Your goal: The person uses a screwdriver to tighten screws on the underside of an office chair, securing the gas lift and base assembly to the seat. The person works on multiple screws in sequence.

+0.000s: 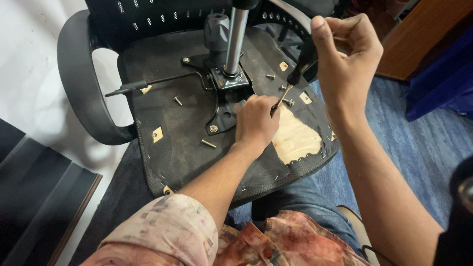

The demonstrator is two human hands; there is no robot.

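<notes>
Head view: upturned office chair seat (187, 143) across the lap, screwdriver (290, 86) at work beside the metal base plate (224, 106).

Left hand (256, 123) closed around the screwdriver tip, steadying it low on the seat; right hand (345, 54) clenched on the dark handle above, placed to turn. Loose screws (208, 144) scattered over the black underside, within reach; bare plywood patch (295, 140) exposed just right of the left hand.
</notes>
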